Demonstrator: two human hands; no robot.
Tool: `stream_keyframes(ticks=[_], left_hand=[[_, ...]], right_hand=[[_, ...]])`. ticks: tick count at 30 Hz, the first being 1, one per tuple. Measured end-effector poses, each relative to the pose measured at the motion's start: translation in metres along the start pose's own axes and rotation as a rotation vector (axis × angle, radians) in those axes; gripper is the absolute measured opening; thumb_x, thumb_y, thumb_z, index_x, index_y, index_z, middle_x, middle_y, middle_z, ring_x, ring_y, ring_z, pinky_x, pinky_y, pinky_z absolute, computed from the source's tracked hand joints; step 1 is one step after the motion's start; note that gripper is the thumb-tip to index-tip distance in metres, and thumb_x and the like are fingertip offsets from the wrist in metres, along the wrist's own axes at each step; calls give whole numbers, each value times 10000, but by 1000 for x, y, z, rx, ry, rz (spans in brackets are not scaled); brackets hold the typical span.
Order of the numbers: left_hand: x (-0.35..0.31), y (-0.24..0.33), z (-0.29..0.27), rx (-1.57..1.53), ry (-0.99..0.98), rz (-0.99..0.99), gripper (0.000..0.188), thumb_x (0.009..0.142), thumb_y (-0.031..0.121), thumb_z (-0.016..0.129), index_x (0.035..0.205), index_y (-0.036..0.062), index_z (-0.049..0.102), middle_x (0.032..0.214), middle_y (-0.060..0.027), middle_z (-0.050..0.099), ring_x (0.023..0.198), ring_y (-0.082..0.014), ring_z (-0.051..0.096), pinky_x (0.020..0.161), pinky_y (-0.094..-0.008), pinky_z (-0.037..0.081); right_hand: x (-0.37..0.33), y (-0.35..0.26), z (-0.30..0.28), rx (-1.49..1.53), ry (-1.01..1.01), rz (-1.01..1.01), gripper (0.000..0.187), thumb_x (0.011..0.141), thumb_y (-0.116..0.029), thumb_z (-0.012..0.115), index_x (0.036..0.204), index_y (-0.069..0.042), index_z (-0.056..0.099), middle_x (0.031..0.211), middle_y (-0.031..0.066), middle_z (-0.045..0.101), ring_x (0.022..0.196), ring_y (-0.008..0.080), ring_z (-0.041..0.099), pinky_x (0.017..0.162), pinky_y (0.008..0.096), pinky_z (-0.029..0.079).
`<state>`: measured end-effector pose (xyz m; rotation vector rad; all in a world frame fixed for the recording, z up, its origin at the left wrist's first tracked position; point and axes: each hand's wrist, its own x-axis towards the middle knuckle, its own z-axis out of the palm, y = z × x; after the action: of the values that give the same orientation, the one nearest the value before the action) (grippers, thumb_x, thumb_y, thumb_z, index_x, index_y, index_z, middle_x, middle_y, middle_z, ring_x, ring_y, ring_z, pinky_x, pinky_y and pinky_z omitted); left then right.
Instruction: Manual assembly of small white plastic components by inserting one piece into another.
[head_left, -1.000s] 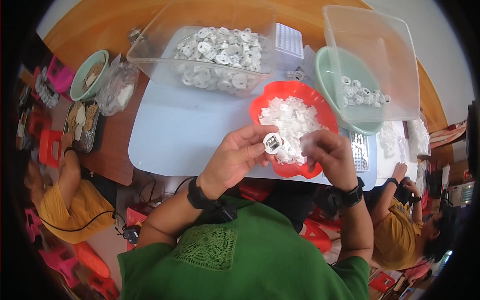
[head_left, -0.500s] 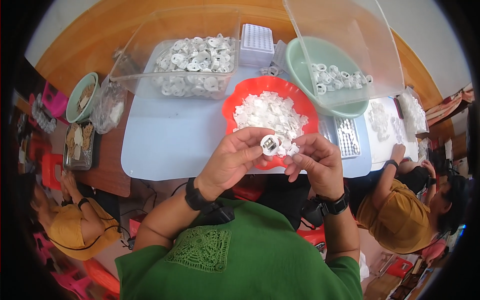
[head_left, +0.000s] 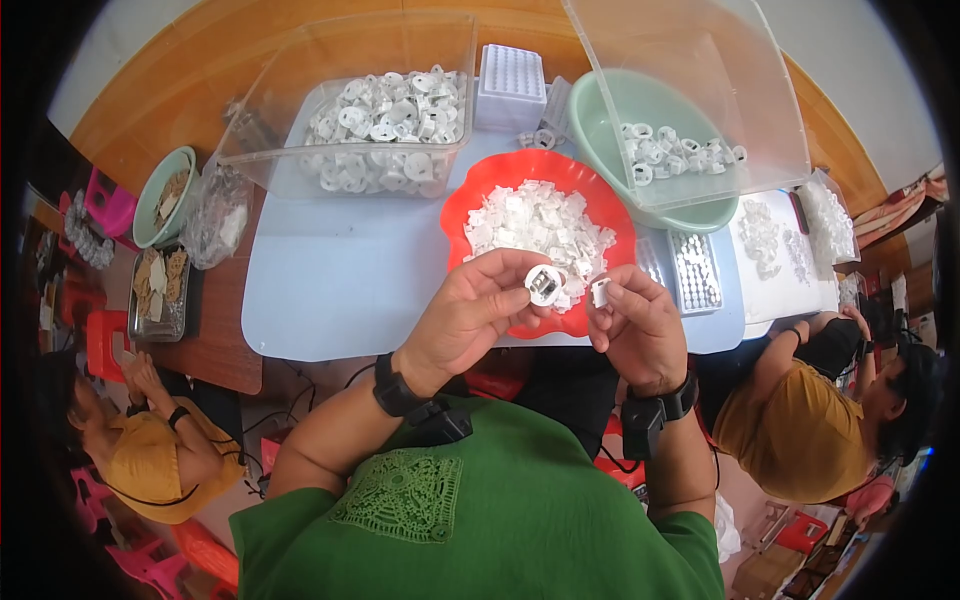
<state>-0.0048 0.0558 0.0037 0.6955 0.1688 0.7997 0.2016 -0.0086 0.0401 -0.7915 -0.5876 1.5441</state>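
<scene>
- In our left hand [head_left: 470, 300] we pinch a round white piece [head_left: 543, 286] between thumb and fingers; it is a smooth disc with dark and shiny bits in its middle, held over the near side of a scalloped red bowl [head_left: 455, 215];
- that bowl holds a jagged heap of small white parts [head_left: 540, 230];
- our right hand [head_left: 640, 320] grasps a small white piece [head_left: 600, 291] by the fingertips; it looks squarish and sits just beside the disc, apart from it;
- beneath, from the left, we see a reddish-brown tabletop [head_left: 220, 350], then a pale blue board [head_left: 330, 270] with rounded corners, then a white sheet [head_left: 790, 270]; an orange-brown wooden panel [head_left: 190, 110] curves behind;
- around us, from the left: a co-worker in yellow [head_left: 165, 460]; a metal tray [head_left: 172, 325] of tan and cream pieces; a crinkled clear bag [head_left: 215, 220]; a clear bin [head_left: 255, 155] of round white parts [head_left: 385, 115]; a white gridded box [head_left: 512, 90]; a pale green basin [head_left: 592, 125] of ring-like parts; a tray of silvery discs [head_left: 697, 275]; a second co-worker in yellow [head_left: 800, 430];
- a tilted clear bin [head_left: 720, 80] stands partly in front of that basin, clouding our view; our fingers hide part of both held pieces.
</scene>
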Motion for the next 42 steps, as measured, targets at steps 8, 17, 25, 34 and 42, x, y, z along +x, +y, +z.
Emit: stream_keyframes(ticks=[8, 17, 25, 34, 42], left_hand=[[-1, 2, 4, 25, 25, -13, 395, 930, 4, 527, 1318, -32, 461, 1222, -124, 577, 1035, -169, 603, 838, -284, 528], [1, 0, 9, 150, 42, 51, 392, 879, 1, 605, 1247, -7, 471, 1230, -144, 565, 1078, -195, 597, 895, -322, 533], [-2, 1, 17, 273, 29, 66, 424, 844, 11, 659, 1208, 25, 443, 1242, -162, 554, 1114, -209, 579, 915, -341, 536], [-3, -10, 14, 668, 67, 235, 456, 814, -53, 670, 1253, 3, 559, 1213, -109, 580, 983, -123, 596, 777, -226, 520], [-6, -8, 30, 525, 18, 272, 403, 857, -24, 640, 1251, -14, 553, 1191, -103, 592, 936, -120, 603, 782, -239, 523]], right_hand=[[-2, 0, 11, -45, 18, 22, 144, 909, -20, 573, 1036, 47, 588, 803, 125, 646, 662, 184, 646, 529, 287, 555], [-8, 8, 24, -122, 72, 10, 119, 897, -38, 602, 987, 39, 595, 819, 130, 659, 682, 180, 663, 551, 286, 555], [-12, 8, 31, -245, 65, -43, 91, 881, -19, 617, 948, 43, 613, 784, 85, 642, 659, 128, 625, 555, 267, 543], [-13, 17, 39, -88, 106, -54, 108, 888, -10, 608, 979, 47, 610, 860, 95, 648, 704, 155, 649, 621, 288, 572], [-7, 12, 30, -237, 57, -124, 92, 877, 11, 607, 958, 51, 622, 889, 116, 663, 682, 158, 651, 639, 275, 555]])
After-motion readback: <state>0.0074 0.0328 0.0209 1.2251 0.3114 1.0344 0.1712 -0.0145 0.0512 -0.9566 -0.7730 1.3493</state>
